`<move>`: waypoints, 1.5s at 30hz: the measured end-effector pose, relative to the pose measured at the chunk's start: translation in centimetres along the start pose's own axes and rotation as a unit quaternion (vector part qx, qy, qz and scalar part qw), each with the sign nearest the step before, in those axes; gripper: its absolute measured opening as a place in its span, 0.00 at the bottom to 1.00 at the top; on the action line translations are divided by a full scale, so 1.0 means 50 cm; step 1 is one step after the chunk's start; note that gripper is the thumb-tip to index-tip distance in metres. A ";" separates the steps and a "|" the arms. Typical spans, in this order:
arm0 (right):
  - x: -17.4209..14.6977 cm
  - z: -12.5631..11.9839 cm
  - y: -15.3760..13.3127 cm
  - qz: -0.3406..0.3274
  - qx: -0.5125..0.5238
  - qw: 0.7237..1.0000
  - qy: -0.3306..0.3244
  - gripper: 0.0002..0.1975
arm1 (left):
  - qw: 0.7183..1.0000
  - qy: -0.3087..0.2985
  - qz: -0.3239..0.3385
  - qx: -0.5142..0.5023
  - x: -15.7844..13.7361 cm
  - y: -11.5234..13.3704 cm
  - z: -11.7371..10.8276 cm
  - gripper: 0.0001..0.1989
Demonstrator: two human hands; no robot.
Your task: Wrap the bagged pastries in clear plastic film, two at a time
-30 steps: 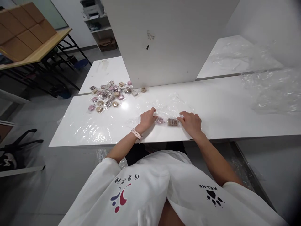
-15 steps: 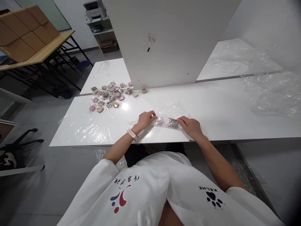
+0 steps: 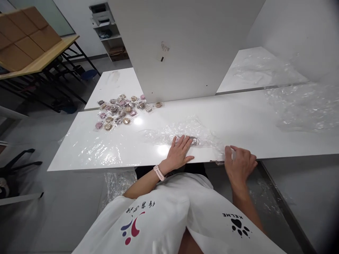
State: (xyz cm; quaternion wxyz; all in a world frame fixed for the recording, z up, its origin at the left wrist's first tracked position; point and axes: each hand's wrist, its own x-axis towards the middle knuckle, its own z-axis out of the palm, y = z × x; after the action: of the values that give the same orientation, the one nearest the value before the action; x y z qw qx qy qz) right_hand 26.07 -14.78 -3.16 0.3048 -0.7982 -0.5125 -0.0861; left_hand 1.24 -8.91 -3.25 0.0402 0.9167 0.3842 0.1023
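Note:
My left hand (image 3: 180, 152) lies flat, fingers stretched, on a small bundle (image 3: 194, 141) of brownish and pinkish pieces under clear plastic film (image 3: 182, 126). Most of the bundle is hidden by the hand. The crinkled film spreads over the white table on both sides of it. At the table's front edge, to the right, my right hand (image 3: 240, 165) is closed, with thumb and fingers pinching the film's right corner. The pinched part is only partly visible.
Several small wrapped round pieces (image 3: 118, 111) in pink, brown and tan lie at the table's left. More clear plastic (image 3: 304, 109) covers the right end. An upright white panel (image 3: 182, 49) stands behind the white table (image 3: 246, 123). Film also hangs below the front edge.
Both hands were at the ends of the wrapped bundle. My left hand has moved right and now presses flat on it. My right hand has moved right and nearer to me, to the table edge.

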 end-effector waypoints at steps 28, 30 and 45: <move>0.039 0.099 -0.162 -0.375 0.243 0.840 -0.308 0.20 | 0.562 0.258 -0.439 -0.652 -0.094 -0.087 -0.097 0.15; 0.038 0.101 -0.163 -0.376 0.245 0.841 -0.303 0.20 | 0.620 0.245 -0.390 -0.635 -0.062 -0.089 -0.100 0.19; 0.055 0.060 -0.094 -0.396 0.244 0.831 -0.305 0.20 | 0.985 -0.023 0.084 -0.147 0.030 -0.130 -0.057 0.20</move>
State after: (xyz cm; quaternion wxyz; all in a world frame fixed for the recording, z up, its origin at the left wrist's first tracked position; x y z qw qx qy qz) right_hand 22.70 -9.59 -2.43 0.2576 -0.4125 -0.8557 0.1767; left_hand -2.88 -3.28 -1.24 0.1750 0.9319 0.2856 0.1393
